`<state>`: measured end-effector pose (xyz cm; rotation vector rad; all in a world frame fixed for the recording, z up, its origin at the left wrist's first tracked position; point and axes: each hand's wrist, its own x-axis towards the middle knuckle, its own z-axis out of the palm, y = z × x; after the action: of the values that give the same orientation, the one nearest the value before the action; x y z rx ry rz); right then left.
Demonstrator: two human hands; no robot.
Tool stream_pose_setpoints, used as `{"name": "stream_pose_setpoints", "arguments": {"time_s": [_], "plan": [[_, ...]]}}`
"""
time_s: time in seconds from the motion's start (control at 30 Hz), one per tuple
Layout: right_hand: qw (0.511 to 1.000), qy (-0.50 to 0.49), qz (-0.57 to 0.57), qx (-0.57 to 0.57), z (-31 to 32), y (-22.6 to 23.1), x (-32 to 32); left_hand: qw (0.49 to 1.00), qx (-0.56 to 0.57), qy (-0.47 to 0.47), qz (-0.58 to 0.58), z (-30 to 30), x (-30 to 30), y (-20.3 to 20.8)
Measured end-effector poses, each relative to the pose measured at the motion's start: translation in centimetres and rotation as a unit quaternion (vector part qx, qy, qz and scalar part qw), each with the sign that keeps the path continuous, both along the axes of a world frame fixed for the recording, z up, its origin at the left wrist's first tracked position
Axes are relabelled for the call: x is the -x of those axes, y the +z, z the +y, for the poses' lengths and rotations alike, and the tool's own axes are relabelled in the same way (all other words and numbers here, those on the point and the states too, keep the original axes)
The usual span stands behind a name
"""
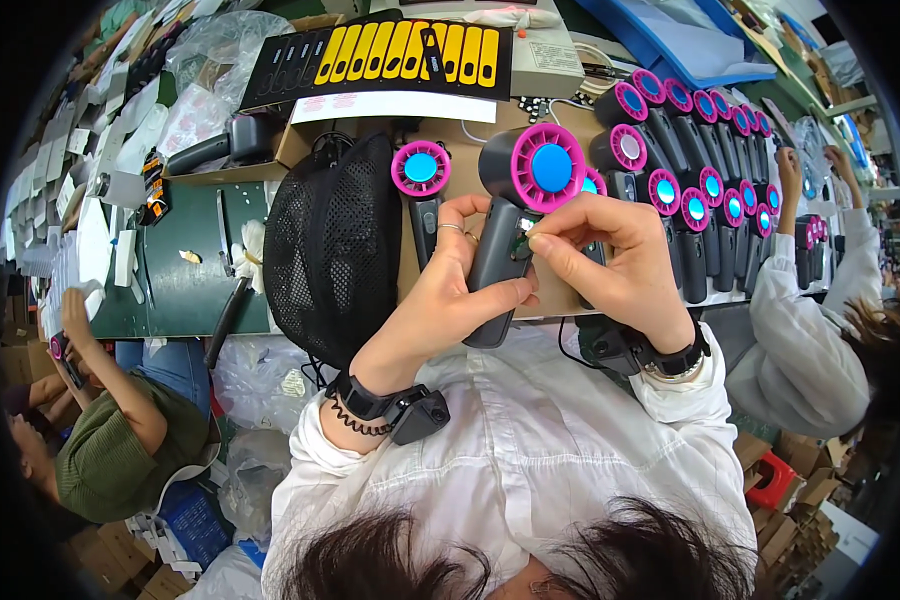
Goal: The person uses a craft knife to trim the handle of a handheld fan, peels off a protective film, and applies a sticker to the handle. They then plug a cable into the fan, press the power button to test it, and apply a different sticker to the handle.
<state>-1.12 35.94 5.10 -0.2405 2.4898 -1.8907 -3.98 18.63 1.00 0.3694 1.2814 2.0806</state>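
Observation:
My left hand [432, 290] is closed around the dark grey handle of a hair dryer [496, 262]. The dryer's head is up and away from me, showing a magenta vented ring with a blue disc in it. At the upper side of the handle, my right hand [615, 255] has thumb and forefinger pinched together. A small dark, shiny piece [522, 240] shows at those fingertips; whether it is loose or part of the handle is unclear. Another hair dryer [421, 178] lies on the table beyond my left hand, and one more is partly hidden behind my right hand.
Several matching hair dryers [700, 190] lie in rows at the right. A black mesh bag [332, 250] stands left of my hands. At the back are a sheet of yellow and black labels [400, 55] and a blue tray [685, 40]. Co-workers sit on both sides.

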Motion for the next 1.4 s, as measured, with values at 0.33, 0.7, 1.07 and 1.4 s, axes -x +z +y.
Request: {"name": "stream_pose_setpoints", "arguments": {"time_s": [0.33,0.7,1.07,1.4], "plan": [[0.999,-0.001,-0.024,-0.032,-0.2,0.4,0.1,1.0,-0.016,0.008,-0.002,0.2,0.0,-0.5],[0.995,-0.026,0.058,-0.076,-0.8,0.2,-0.2,1.0,-0.013,-0.003,-0.001,0.2,0.0,-0.7],[0.996,-0.045,0.076,-0.028,-1.0,0.2,-0.4,0.999,-0.038,-0.008,-0.001,0.4,0.0,-0.6],[0.984,-0.054,0.145,-0.089,-1.6,-0.1,-0.6,1.0,-0.019,0.005,0.001,0.2,-0.1,-0.6]]}}
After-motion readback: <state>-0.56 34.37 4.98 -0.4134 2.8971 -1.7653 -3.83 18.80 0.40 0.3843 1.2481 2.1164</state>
